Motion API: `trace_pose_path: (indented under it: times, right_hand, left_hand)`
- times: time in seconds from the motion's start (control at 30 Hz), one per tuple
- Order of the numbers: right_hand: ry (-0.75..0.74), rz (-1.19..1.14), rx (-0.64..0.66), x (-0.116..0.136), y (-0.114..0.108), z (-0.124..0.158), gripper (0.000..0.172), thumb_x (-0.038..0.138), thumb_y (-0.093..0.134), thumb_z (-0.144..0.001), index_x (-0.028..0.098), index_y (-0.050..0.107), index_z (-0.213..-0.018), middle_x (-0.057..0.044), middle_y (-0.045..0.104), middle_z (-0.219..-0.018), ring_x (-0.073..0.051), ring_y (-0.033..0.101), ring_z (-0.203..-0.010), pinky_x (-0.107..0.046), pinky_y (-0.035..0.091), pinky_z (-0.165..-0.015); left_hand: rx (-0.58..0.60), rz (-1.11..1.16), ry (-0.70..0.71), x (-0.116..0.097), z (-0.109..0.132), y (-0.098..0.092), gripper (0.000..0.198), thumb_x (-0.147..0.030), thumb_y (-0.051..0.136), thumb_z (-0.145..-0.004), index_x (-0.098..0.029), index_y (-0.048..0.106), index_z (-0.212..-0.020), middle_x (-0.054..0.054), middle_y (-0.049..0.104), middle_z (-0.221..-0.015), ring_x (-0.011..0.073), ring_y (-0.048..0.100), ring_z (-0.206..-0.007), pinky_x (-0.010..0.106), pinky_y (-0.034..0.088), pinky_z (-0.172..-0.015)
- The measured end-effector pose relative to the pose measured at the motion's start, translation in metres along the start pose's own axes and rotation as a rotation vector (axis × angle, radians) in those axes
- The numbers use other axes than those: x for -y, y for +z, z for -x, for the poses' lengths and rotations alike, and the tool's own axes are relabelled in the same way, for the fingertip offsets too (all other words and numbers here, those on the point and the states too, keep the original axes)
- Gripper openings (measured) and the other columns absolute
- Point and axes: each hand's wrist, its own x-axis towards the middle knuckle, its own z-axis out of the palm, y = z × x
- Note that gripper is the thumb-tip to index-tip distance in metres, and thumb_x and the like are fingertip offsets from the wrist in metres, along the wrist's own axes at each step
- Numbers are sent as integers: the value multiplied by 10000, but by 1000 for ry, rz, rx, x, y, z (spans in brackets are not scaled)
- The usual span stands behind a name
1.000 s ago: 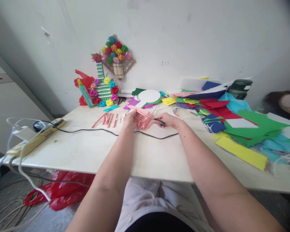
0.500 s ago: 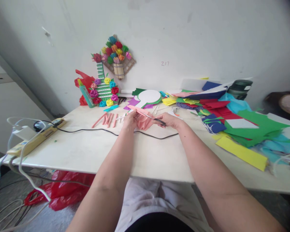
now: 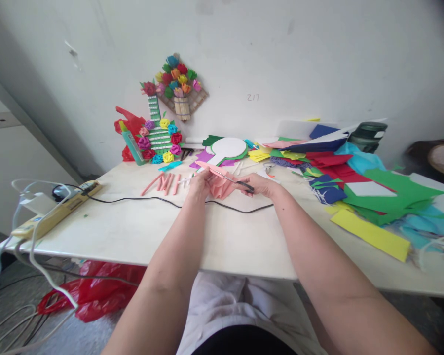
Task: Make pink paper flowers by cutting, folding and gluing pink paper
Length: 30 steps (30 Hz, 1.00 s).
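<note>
My left hand (image 3: 199, 184) is closed on a folded piece of pink paper (image 3: 219, 183) held just above the white table (image 3: 222, 236). My right hand (image 3: 258, 185) grips black-handled scissors (image 3: 240, 184) whose blades reach left into the top of the pink paper. Several pink paper strips (image 3: 165, 182) lie on the table to the left of my left hand. A black cable (image 3: 148, 199) runs across the table under both hands.
A heap of coloured paper sheets (image 3: 355, 172) covers the table's right side, with a yellow strip (image 3: 370, 232) nearest. Paper-flower crafts (image 3: 163, 138) and a glue bottle (image 3: 131, 143) stand by the wall. A power strip (image 3: 55, 209) lies left. A red bag (image 3: 96, 291) sits on the floor.
</note>
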Motion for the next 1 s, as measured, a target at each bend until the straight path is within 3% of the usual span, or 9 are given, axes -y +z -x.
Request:
trace_pose_path:
  times: [0.4,0.7,1.0]
  right_hand:
    - [-20,7,-34,10,3,3,461,569,614,-666,114,621,-744,39,451,-491,-52,352,-408,-220,262,-430]
    - [2,-7,-54,15,5,5,412,534,635,-654,126,585,-678,50,433,-475,-49,340,-405,-222,241,-427]
    - [-15,7,-57,12,5,3,421,538,627,-655,118,611,-691,45,426,-487,-51,333,-418,-230,252,-440]
  left_hand:
    - [17,-23,-6,0,-2,0,73,-114,547,-774,-107,597,-722,51,643,-640,146,647,-655,279,530,-737]
    - [7,-20,-11,-2,0,1,63,-115,552,-767,-104,600,-727,59,644,-662,159,655,-717,288,520,-774]
    - [-6,3,-2,-1,-1,1,69,-103,549,-763,-107,597,-713,54,645,-657,149,650,-677,270,529,-734]
